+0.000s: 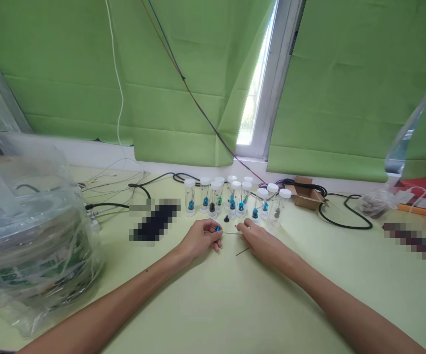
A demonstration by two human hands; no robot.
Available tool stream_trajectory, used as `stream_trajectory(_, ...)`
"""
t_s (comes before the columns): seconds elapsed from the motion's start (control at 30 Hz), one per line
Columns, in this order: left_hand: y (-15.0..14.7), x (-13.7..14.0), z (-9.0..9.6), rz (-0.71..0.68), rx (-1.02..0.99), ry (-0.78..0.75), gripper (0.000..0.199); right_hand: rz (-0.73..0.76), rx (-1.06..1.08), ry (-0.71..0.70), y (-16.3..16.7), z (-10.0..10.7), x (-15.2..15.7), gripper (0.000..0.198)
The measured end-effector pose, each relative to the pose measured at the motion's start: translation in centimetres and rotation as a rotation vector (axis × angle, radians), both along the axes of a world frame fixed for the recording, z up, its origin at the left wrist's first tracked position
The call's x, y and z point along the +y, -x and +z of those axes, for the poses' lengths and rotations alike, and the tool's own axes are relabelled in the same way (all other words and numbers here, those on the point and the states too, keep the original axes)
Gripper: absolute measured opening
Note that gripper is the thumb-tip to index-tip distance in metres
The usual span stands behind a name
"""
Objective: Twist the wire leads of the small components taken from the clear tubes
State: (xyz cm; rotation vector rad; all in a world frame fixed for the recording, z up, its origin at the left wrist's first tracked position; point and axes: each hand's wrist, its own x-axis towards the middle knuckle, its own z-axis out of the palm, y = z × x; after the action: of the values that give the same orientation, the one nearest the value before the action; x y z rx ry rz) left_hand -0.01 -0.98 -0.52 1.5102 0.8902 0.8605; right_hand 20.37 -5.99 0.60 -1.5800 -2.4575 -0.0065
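Pinched in the fingertips of my left hand (202, 237) is a small shiny blue piece (217, 228), too small to name further. My right hand (259, 242) is closed on a thin metal rod (232, 233), which points left toward the blue piece. A tiny reddish bit shows by the right fingertips. Under the right hand, a thin dark stick (242, 251) pokes out to the left. Just beyond both hands a small black piece (226, 219) stands on the table. Behind it are several clear tubes (213, 202) with white caps, holding mostly blue small parts.
On the left stands a large plastic-wrapped bundle (36, 236). A blurred dark object (156, 221) lies left of the tubes. Black cables (345, 223), an open cardboard box (306, 194) and a clear bag (375, 202) sit at the back right. Green blinds (183, 113) hang behind the table.
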Motion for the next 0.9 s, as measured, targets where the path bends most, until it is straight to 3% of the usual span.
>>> stream_trajectory(0.23, 0.1, 0.2, -0.5, 0.002, 0.132, -0.129, 0.022, -0.075, -0.093, -0.015, 0.9, -0.2, 0.8, 0.014)
stream_trajectory(0.6, 0.8, -0.3, 1.0, 0.11, 0.625, -0.682, 0.017, -0.068, -0.223, -0.067, 1.1, -0.2, 0.4, 0.014)
stream_trajectory(0.9, 1.4, 0.3, 1.0, 0.029, 0.712, -0.805, 0.024, -0.04, -0.227, -0.108, 1.3, 0.0, 0.0, 0.015)
